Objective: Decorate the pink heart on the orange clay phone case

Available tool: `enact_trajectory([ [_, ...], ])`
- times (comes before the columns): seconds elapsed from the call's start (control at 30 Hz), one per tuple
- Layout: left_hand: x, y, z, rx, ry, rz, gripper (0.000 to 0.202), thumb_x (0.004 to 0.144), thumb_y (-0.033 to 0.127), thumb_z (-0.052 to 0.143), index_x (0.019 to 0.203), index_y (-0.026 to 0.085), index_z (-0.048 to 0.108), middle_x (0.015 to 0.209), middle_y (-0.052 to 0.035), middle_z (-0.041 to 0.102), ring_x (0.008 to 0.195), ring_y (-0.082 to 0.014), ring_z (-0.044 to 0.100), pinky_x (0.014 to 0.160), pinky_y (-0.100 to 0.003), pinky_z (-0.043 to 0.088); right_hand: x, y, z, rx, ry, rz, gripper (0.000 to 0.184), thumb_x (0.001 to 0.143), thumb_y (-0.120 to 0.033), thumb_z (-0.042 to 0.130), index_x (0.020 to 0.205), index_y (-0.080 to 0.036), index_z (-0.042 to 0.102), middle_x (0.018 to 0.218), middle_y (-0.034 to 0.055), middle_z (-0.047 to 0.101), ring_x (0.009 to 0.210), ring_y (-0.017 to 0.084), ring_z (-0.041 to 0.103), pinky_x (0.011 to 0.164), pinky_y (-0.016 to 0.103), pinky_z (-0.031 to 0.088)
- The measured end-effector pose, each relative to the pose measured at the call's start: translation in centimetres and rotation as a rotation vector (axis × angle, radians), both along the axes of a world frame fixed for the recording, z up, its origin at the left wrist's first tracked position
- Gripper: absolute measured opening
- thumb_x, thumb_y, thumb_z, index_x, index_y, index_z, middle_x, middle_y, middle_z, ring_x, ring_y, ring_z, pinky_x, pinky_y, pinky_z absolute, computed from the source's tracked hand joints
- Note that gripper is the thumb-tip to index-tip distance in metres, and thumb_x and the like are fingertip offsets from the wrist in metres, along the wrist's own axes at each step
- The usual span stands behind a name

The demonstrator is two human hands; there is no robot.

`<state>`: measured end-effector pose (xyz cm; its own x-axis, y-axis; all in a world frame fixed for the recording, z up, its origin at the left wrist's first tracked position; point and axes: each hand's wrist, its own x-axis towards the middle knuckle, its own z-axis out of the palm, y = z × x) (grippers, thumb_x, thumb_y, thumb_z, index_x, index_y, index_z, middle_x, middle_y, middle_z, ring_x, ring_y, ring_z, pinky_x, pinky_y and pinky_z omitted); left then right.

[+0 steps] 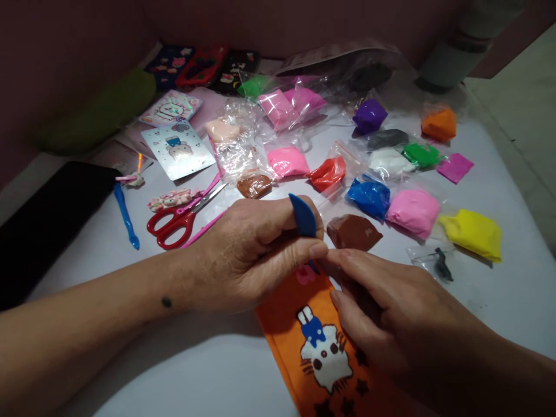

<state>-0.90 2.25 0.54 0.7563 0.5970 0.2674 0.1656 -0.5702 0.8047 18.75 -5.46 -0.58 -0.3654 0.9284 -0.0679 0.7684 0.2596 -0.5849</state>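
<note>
My left hand (pixel 260 249) is closed, thumb against bent fingers. A flat blue crescent of modelling clay (pixel 304 215) lies across its index finger, its lower end at the thumb. My right hand (pixel 391 313) meets the left thumb tip with its fingers pinched together; whatever lies between them is hidden. Beneath both hands is an orange clay-covered panel (pixel 282 336), with a white cat figure (pixel 332 365) in blue clothes, dark brown stars and a small pink shape. A bit of blue shows just below the left thumb.
Bagged clay lies across the white table (pixel 195 359): brown (pixel 354 233), blue (pixel 368 198), pink (pixel 413 213), yellow (pixel 475 234) and more. Red-handled scissors (pixel 174 227), a blue tool (pixel 125 217) and a black slab (pixel 56 226) are at left. A bottle (pixel 452 58) stands behind.
</note>
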Motion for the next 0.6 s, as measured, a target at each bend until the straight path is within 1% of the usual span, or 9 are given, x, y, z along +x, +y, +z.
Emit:
enact_trajectory([
  [0.13, 0.05, 0.11, 0.06, -0.011, -0.017, -0.027, 0.013, 0.090, 0.014, 0.050, 0.086, 0.007, 0.061, 0.073, -0.0054, 0.062, 0.066, -0.0130, 0.059, 0.058, -0.025, 0.050, 0.00, -0.11, 0.05, 0.003, 0.007, -0.004, 0.024, 0.080, -0.015, 0.047, 0.100, -0.023, 0.058, 0.077, -0.0031, 0.058, 0.057, 0.008, 0.050, 0.049, 0.021, 0.038],
  [0.37, 0.10, -0.02, -0.16, 0.004, -0.075, -0.007, 0.012, 0.090, 0.011, 0.051, 0.086, 0.006, 0.061, 0.074, -0.0055, 0.061, 0.068, -0.0129, 0.059, 0.060, -0.027, 0.052, 0.06, -0.01, -0.22, 0.067, 0.033, 0.007, 0.022, 0.081, -0.015, 0.046, 0.099, -0.021, 0.057, 0.078, -0.0021, 0.060, 0.062, 0.011, 0.055, 0.057, 0.024, 0.046],
  [0.47, 0.07, -0.09, -0.16, 0.010, -0.078, 0.002, 0.011, 0.089, 0.011, 0.052, 0.087, 0.005, 0.061, 0.075, -0.0057, 0.060, 0.069, -0.0132, 0.059, 0.061, -0.027, 0.052, 0.09, -0.01, -0.25, 0.062, 0.017, 0.003, 0.020, 0.082, -0.016, 0.046, 0.098, -0.021, 0.057, 0.077, -0.0015, 0.059, 0.061, 0.011, 0.055, 0.054, 0.024, 0.045],
  [0.6, 0.05, 0.02, -0.20, 0.009, -0.067, -0.017, 0.013, 0.090, 0.012, 0.051, 0.087, 0.005, 0.061, 0.075, -0.0059, 0.061, 0.068, -0.0128, 0.059, 0.060, -0.027, 0.051, 0.05, -0.02, -0.17, 0.066, 0.019, 0.005, 0.021, 0.082, -0.017, 0.046, 0.098, -0.021, 0.058, 0.076, -0.0023, 0.059, 0.059, 0.010, 0.053, 0.051, 0.023, 0.043],
])
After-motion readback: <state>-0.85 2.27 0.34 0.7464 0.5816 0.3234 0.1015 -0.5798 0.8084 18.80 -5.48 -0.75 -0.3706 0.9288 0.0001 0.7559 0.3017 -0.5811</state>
